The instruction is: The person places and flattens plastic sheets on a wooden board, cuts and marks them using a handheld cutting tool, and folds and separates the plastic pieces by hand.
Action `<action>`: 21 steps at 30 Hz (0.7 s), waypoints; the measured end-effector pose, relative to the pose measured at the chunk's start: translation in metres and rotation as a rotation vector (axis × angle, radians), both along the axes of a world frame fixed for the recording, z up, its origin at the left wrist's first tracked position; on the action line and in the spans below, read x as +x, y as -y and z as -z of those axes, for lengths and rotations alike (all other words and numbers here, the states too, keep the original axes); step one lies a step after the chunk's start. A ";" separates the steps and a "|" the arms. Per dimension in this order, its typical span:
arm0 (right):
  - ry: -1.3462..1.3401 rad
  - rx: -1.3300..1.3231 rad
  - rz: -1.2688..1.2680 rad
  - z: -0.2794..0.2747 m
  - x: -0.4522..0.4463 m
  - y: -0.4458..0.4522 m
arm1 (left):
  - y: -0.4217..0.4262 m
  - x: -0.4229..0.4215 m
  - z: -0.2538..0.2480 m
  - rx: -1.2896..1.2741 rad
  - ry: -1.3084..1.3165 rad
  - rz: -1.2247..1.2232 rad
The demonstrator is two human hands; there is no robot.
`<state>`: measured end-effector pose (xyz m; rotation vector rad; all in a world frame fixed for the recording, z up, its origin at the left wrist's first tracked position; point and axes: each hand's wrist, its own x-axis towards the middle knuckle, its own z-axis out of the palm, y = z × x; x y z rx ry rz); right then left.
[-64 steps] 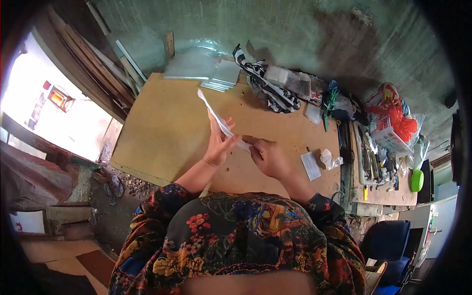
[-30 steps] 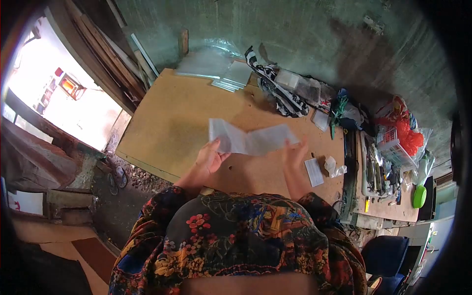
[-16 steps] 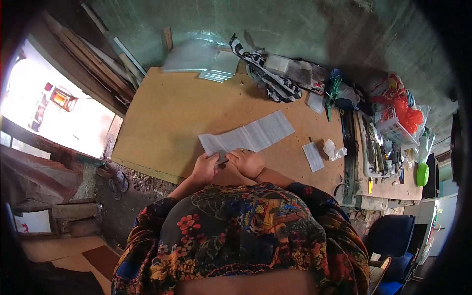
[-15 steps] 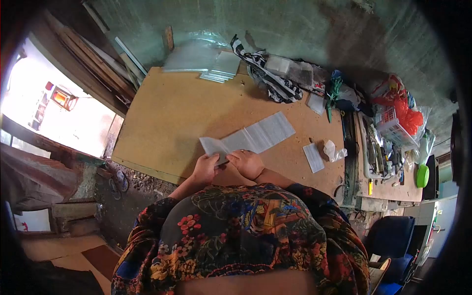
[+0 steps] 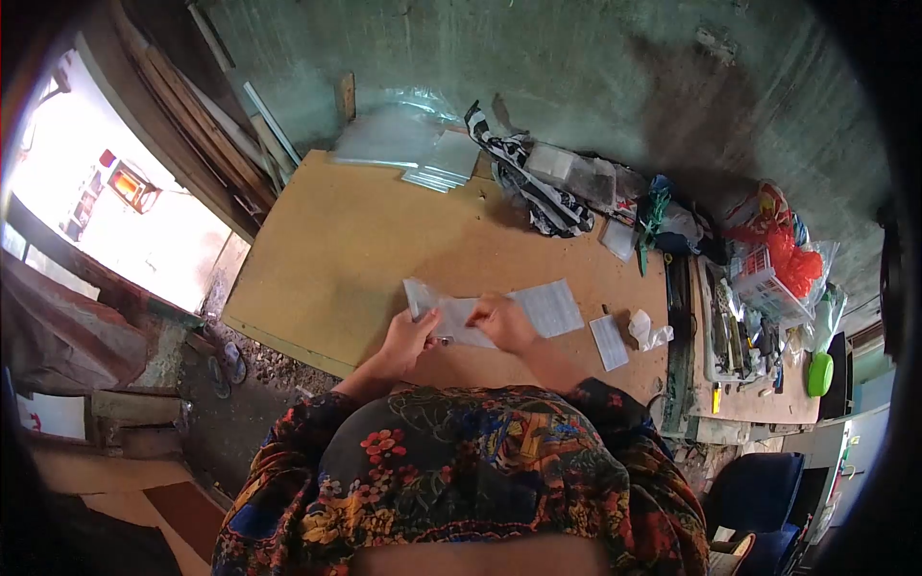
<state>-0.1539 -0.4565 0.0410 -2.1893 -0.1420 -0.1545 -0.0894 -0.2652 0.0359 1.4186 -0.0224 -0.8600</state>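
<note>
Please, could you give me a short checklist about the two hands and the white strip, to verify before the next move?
1. Left hand holds the left part of the white strip: ok.
2. Right hand has a firm grip on the strip: cannot tell; it is over the middle part, but its hold is not clear.
3. Whole strip lies flat on the board: not ok; the left end is raised, the right end rests on the board.
4. Small white sheet is apart from the strip: ok, a gap shows.
5. Crumpled white piece is away from both hands: ok.
</note>
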 end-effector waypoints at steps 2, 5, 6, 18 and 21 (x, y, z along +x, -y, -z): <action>0.048 0.067 0.209 -0.008 0.008 0.023 | 0.001 0.011 -0.017 0.155 0.348 -0.015; 0.088 0.211 0.604 0.011 0.025 0.082 | -0.021 0.056 -0.007 0.324 0.516 -0.003; 0.180 0.147 0.684 0.030 0.030 0.106 | -0.028 0.068 -0.021 0.408 0.562 0.036; 0.584 0.838 1.323 -0.060 -0.044 0.168 | -0.123 0.251 0.049 0.779 0.973 -0.392; 0.574 0.448 1.172 -0.085 -0.047 0.133 | -0.081 0.238 0.002 0.491 0.383 -0.732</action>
